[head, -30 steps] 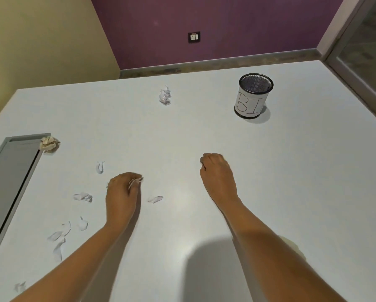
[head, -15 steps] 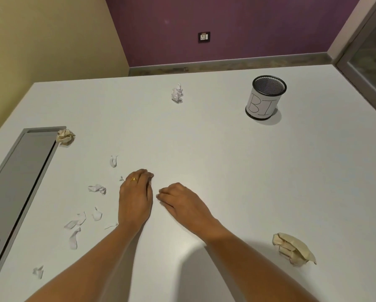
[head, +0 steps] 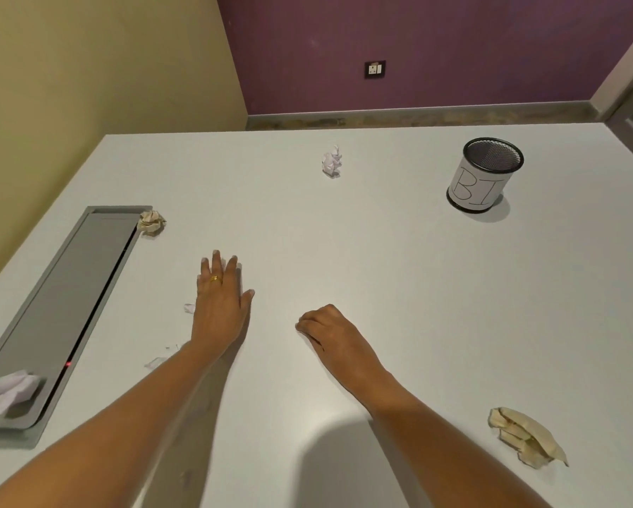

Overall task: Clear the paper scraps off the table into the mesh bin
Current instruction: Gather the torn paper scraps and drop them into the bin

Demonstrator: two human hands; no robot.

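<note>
My left hand [head: 220, 299] lies flat on the white table [head: 399, 273] with the fingers stretched out, palm down over the patch of small scraps. One small white scrap [head: 189, 308] peeks out at its left edge, and another scrap [head: 156, 362] lies beside my forearm. To its right, my right hand [head: 327, 330] rests on the table with the fingers curled under; nothing shows in it. The black mesh bin [head: 485, 177], wrapped in a white label, stands upright at the far right. A crumpled white ball [head: 332, 163] sits at the far middle.
A grey recessed panel [head: 69, 298] runs along the left side, with a beige paper ball [head: 151, 222] at its far corner and a white crumpled paper [head: 9, 392] on its near end. A beige crumpled piece [head: 525, 439] lies near right.
My left hand has opened flat and slid forward over the small scraps. My right hand came left to a scrap, which no longer shows, then drew back a little, curled.
</note>
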